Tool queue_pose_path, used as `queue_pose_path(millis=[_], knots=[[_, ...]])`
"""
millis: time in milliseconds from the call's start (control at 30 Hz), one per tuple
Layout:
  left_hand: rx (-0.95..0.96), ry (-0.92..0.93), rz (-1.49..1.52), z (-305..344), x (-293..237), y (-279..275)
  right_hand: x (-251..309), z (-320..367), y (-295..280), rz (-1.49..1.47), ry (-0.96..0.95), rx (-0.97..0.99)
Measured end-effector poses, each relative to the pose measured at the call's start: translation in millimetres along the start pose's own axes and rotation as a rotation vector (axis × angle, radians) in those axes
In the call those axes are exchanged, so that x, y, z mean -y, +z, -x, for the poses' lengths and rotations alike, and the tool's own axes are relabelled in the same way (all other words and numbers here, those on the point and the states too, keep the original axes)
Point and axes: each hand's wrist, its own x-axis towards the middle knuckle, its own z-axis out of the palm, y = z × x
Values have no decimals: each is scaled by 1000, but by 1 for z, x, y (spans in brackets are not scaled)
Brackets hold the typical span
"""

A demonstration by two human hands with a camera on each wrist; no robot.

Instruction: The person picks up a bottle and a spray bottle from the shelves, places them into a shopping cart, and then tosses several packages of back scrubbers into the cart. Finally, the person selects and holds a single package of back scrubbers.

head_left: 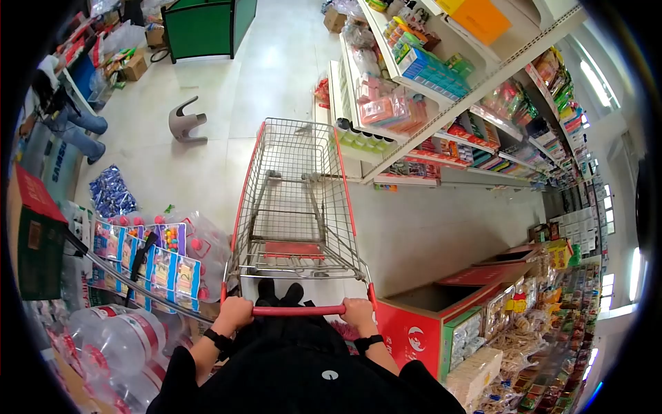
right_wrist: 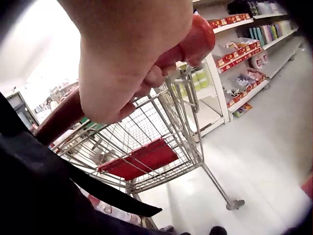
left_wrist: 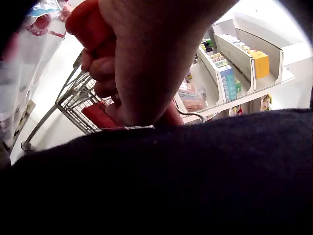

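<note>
A wire shopping cart (head_left: pixel 267 245) with red trim stands in front of me, its basket bare. My left hand (head_left: pixel 236 312) grips the left end of its red handlebar (head_left: pixel 298 311), and the right hand (head_left: pixel 358 312) holds the other end. Seen from the left wrist, curled fingers (left_wrist: pixel 103 73) wrap the bar. The right wrist view likewise has fingers (right_wrist: pixel 152 78) bent around it, with a red panel (right_wrist: pixel 142 160) on the cart beyond.
White shelves (head_left: pixel 386 117) of packaged goods line the right front. A grey stool (head_left: pixel 187 124) lies tipped on the floor ahead. Large plastic bottles (head_left: pixel 131 338) crowd the left, and a red bin (head_left: pixel 414 338) stands at right. Another person's leg (head_left: pixel 84 131) shows at far left.
</note>
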Motion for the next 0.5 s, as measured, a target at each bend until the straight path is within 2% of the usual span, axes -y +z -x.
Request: queue_pose_path(millis=[167, 500], knots=[[24, 3, 14, 9, -1, 9, -2, -2, -1, 24, -54, 36], [-42, -68, 6, -1, 23, -10, 8, -46, 0, 24, -97, -63]])
